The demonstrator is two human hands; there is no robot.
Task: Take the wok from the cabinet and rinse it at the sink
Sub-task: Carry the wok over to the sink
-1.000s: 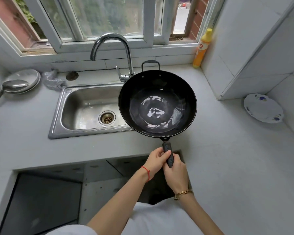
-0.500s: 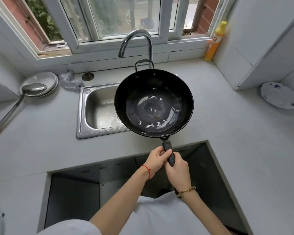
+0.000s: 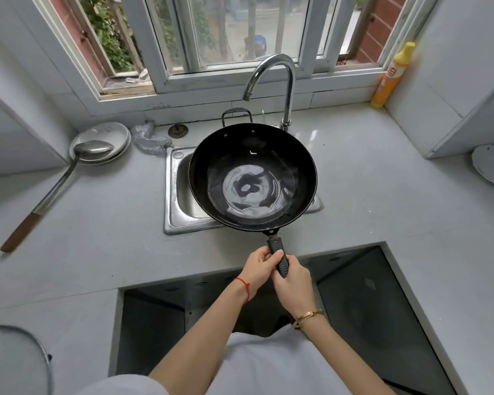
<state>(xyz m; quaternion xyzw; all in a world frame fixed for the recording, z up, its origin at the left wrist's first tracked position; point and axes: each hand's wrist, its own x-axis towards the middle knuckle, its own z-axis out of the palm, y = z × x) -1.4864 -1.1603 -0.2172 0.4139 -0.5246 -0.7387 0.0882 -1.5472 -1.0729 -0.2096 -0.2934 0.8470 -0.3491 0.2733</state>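
Head view, the only one there is: the person stands square to the sink [image 3: 174, 195], holding the wok [image 3: 252, 178] out over the steel basin, so that it covers most of it. Both hands are wrapped round the long black handle [image 3: 278, 256], the left hand [image 3: 261, 267] nearer the bowl and the right hand [image 3: 293, 283] just behind it, fingers curled tight. I'd say two hands are there because a wok this broad pulls hard on a single wrist when held out by its handle.

The bowl sits fairly level with a shine in the bottom that may be water, though I can't be sure. The tap [image 3: 271, 78] arches above the far rim, its spout aimed down toward the loop handle [image 3: 236, 115]; no water is running that I can see. So the carry looks done and the rinse itself seems next.

On the worktop [image 3: 97, 238] to the left lies a ladle [image 3: 57, 183], its bowl resting on stacked plates [image 3: 106, 135], well clear of the wok.
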